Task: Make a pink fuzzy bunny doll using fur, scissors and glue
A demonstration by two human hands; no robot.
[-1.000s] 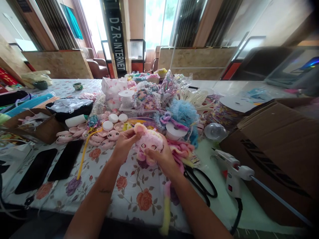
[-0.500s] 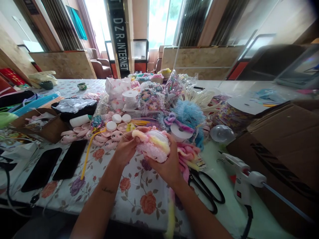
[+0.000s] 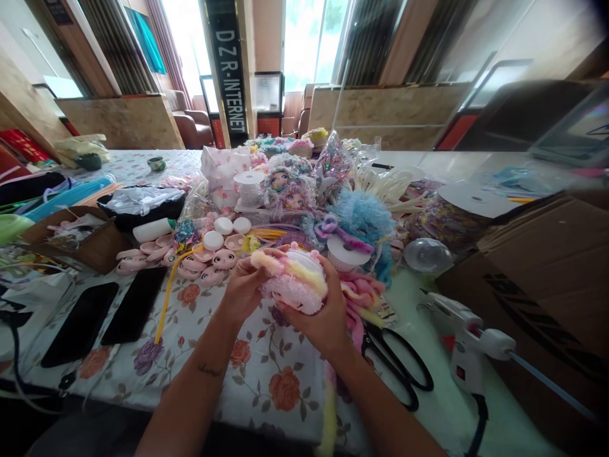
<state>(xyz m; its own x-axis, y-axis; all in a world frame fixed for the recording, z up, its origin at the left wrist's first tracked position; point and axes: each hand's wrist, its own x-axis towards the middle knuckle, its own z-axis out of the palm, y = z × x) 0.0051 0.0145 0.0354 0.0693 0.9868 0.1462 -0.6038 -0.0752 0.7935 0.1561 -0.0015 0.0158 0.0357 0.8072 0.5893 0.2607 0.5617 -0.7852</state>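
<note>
Both hands are raised over the flower-patterned surface, to the left of the black scissors and a little farther from the person, and between them they hold a fluffy pink doll head. The left hand is nearly closed, its thumb and fingers pinching the fuzzy yellow-pink end at the head's left side. The right hand is half open and cupped around the head's right side, its thumb toward the face, which is tipped downward and only partly visible. Just beyond the scissors lies a tangle of pink and yellow fuzzy strips; behind it, farther from the scissors, stands a white spool with a purple fuzzy strip lying over it, then a fluffy light blue clump. To the left of the scissors, a pale yellow strip runs toward the near edge, partly hidden by the right forearm. To the scissors' right are a white glue gun and, past that, a large cardboard box; a clear ball sits beyond them, near the box. Well to the left of the scissors are two dark flat slabs side by side, a bent yellow stem and a cluster of pink doll faces.
</note>
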